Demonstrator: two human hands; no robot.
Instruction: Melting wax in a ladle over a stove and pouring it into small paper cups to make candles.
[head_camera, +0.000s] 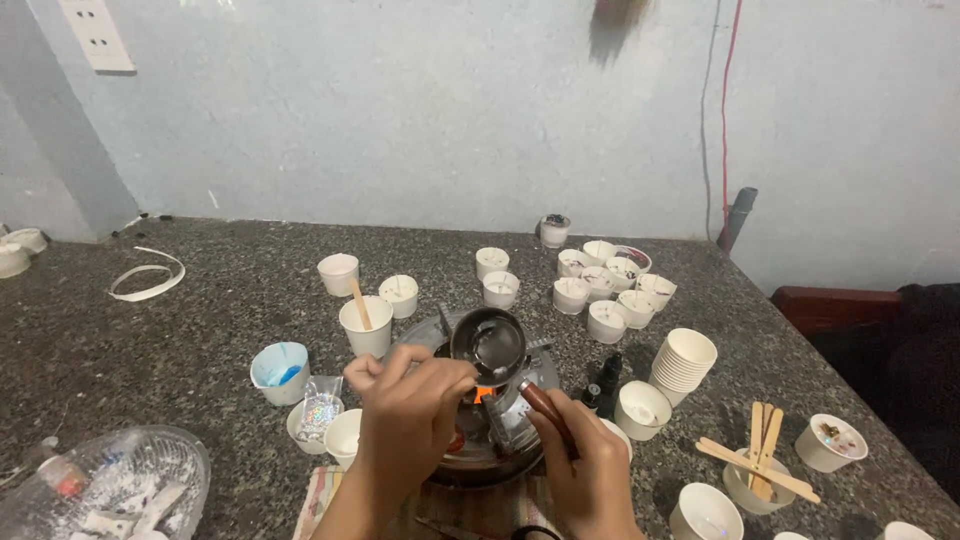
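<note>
Pale blue wall (420, 110) — speckled grey stone counter (180, 340) below.

One head-worn camera looks down and forward, close above the granite counter (200, 330), facing the pale wall (420, 110).

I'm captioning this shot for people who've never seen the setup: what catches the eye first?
The small metal pot over a glowing orange flame, at the centre of the granite table; the right hand grips its brown handle and the left hand reaches beside it. Behind, a cluster of white paper cups; at right, wooden sticks across a cup.
</note>
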